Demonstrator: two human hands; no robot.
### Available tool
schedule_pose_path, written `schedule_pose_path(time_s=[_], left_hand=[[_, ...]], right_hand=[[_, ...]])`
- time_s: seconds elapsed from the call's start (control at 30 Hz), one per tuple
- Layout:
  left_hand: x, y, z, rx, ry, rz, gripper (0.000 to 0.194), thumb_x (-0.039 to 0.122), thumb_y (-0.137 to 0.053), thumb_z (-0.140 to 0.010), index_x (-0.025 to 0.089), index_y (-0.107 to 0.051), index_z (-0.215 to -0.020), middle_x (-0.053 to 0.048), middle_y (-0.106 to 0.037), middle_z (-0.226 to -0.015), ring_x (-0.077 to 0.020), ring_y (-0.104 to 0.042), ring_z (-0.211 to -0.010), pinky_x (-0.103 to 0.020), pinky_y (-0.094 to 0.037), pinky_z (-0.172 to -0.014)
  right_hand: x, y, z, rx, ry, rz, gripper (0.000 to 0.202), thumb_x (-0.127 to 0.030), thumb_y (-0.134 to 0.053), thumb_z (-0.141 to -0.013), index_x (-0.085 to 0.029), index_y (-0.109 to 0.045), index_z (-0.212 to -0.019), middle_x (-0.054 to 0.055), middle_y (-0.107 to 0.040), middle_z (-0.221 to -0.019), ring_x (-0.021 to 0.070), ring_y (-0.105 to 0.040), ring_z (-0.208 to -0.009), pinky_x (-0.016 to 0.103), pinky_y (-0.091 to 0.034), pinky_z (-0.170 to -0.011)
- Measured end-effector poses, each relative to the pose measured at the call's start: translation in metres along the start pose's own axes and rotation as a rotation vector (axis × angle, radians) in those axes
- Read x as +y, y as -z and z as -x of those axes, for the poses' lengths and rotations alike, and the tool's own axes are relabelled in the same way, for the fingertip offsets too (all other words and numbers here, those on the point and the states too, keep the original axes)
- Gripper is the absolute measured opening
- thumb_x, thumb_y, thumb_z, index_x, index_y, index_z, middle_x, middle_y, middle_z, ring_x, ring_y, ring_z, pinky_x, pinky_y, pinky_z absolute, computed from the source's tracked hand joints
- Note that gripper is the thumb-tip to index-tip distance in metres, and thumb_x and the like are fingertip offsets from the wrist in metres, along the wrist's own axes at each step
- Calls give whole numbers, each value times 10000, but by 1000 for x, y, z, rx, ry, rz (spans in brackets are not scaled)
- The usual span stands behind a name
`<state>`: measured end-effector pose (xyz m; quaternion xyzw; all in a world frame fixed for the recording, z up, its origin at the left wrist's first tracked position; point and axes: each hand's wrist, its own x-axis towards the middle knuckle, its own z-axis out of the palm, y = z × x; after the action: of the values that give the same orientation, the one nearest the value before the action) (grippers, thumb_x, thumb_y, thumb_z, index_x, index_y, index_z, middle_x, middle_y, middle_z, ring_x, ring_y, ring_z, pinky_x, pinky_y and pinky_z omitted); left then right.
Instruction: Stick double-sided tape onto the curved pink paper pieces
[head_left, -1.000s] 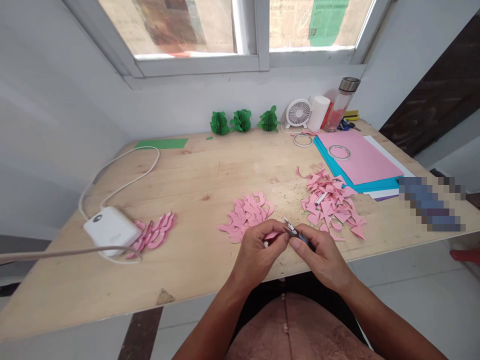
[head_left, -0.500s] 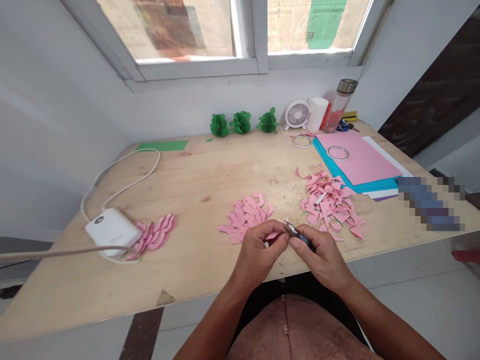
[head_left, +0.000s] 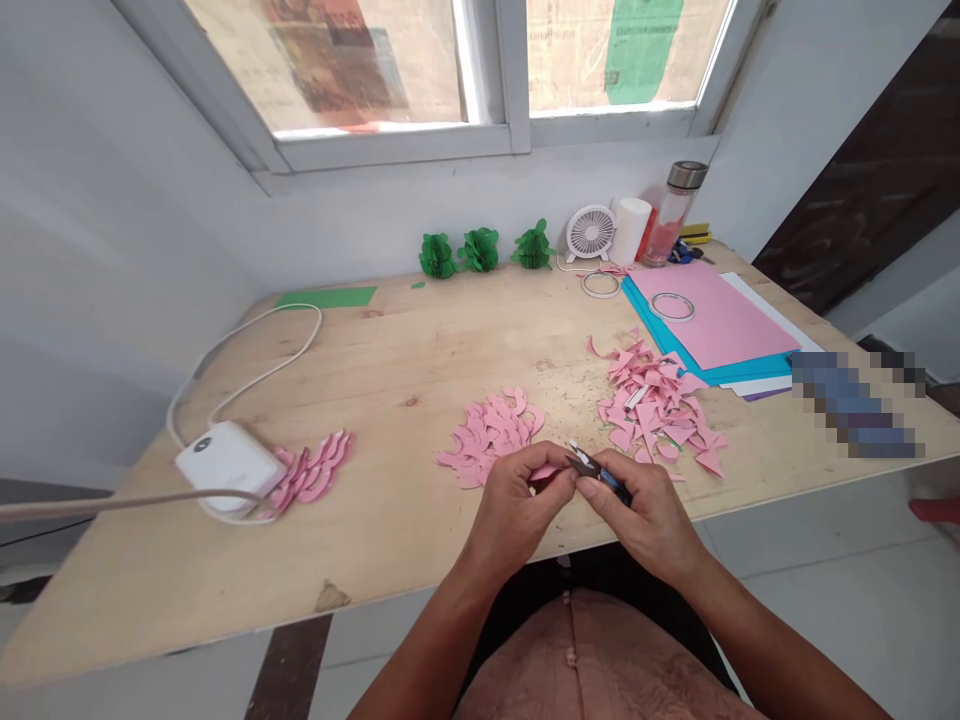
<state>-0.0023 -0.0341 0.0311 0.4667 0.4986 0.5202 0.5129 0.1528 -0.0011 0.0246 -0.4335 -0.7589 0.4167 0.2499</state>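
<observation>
My left hand [head_left: 517, 508] is closed in a pinch on a small piece of pink paper [head_left: 546, 472], most of it hidden by the fingers. In my right hand [head_left: 651, 512] is a pair of small dark scissors [head_left: 609, 482], blades pointing left and slightly apart at the paper. Both hands meet above the table's front edge, their fingertips close together. Just behind my left hand lies a pile of curved pink paper cutouts [head_left: 491, 430]. Beyond my right hand is a heap of pink paper scraps [head_left: 652, 395].
A white charger box [head_left: 229, 465] with a cable touches more pink cutouts [head_left: 319, 470] at left. Three green paper shapes [head_left: 478, 250], a small fan [head_left: 591, 235] and a glass bottle [head_left: 667, 225] stand along the wall. Coloured sheets [head_left: 731, 320] bear a tape roll [head_left: 673, 306].
The view has shifted slightly. Both hands keep nearly the same pose, with the scissors still at the pink paper and turned very slightly.
</observation>
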Motion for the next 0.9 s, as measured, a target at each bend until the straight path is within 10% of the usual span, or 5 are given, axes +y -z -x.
schedule_pose_path(time_s=[0.67,0.9], left_hand=[[13,-8,-6,118,89,-112,161,280,-617,-759,137,-683,-794,50,-470,-491,-66,-391,-440,-185,-325,-428],[3,-9,-33,182,-53,-194,239,264,-575,-794,133,-666,-972,-5,-599,-645,-105,-540,-515,-220,-442,-482]], right_hand=[[16,17,4,130,53,187,334,-470,-476,-872,-175,-619,-813,-33,-484,-567,113,-437,-522,217,-336,-487],[55,31,-5,324,54,524,371,-502,-468,-864,-186,-654,-919,10,-599,-598,154,-538,-527,245,-352,-526]])
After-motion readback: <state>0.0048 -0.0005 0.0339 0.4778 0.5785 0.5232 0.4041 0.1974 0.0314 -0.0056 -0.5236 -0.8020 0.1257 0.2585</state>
